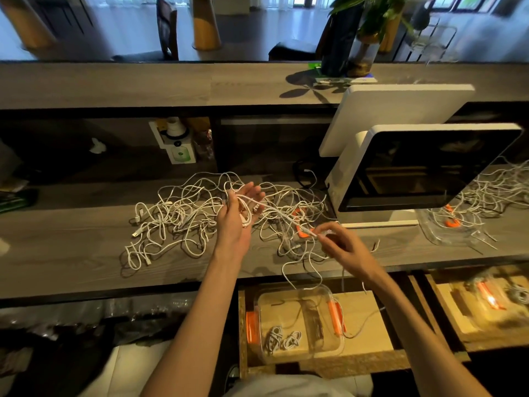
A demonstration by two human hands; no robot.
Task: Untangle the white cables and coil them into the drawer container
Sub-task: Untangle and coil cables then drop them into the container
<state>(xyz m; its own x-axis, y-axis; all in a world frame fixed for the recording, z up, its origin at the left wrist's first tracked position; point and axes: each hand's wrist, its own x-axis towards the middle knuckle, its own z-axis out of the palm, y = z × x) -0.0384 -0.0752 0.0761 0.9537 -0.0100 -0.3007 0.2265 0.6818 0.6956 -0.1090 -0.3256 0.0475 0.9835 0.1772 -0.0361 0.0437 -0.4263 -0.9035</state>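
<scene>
A big tangle of white cables (183, 216) is spread over the grey wooden counter. My left hand (239, 216) is raised palm-up above it, with loops of white cable lying across the fingers and the thumb curled against them. My right hand (340, 247) pinches the same cable near its plug, and the strand runs taut between both hands. A loose end hangs down over the counter's edge toward the clear drawer container (297, 351) with orange clips. Two small coiled white cables (282, 338) lie in its left compartment.
A white point-of-sale monitor (423, 170) stands at the right of the counter. Behind it sits a second clear tub (455, 224) with more white cables. Another open drawer (486, 305) is at the far right. A plant vase (363, 50) stands on the upper ledge.
</scene>
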